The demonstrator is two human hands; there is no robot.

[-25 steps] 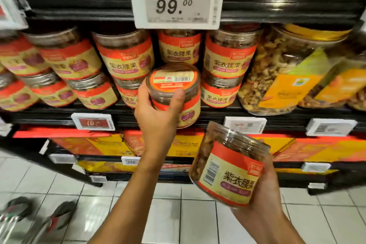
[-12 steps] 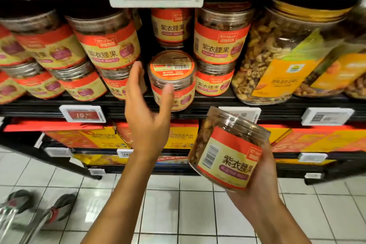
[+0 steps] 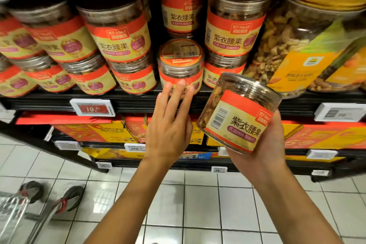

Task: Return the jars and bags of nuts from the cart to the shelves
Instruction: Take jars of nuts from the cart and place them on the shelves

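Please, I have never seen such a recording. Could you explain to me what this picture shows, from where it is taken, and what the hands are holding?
There is no machine here. A person works with two bare hands, and one camera worn on the head looks forward and down, so you see both arms from above. In front is a shop shelf filled with red-labelled jars of nuts, stacked in two layers. The right hand grips a tilted jar of the same kind. The left hand holds nothing; its straight fingers reach toward the front jar on the shelf, and I cannot tell whether they touch it. Part of the cart shows at the lower left.
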